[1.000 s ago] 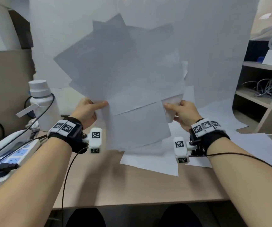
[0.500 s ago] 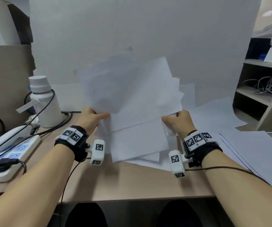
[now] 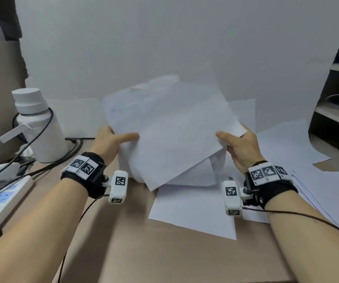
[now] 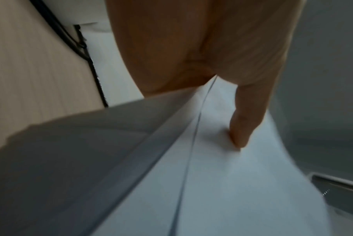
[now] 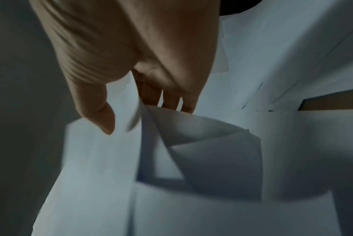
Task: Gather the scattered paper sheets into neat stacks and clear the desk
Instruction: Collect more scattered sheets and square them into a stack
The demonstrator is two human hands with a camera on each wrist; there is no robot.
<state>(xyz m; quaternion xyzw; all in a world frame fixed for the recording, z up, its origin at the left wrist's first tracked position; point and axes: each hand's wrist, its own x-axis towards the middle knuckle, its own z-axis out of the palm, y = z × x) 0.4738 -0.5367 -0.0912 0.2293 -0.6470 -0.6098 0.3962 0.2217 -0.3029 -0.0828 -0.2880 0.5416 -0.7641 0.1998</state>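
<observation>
The left hand (image 3: 111,142) pinched the left edge of the fanned paper bundle (image 3: 172,131), thumb on top; the right hand (image 3: 239,147) likewise gripped its right edge. The bundle was held mid-frame above the desk (image 3: 164,252). Judged light, limp and slippery; opposite side edges suit squaring it.

Both forearms reach forward, palms facing each other. The left hand (image 3: 111,144) and right hand (image 3: 240,148) pinch paper edges, thumbs on top, fingers underneath.
</observation>
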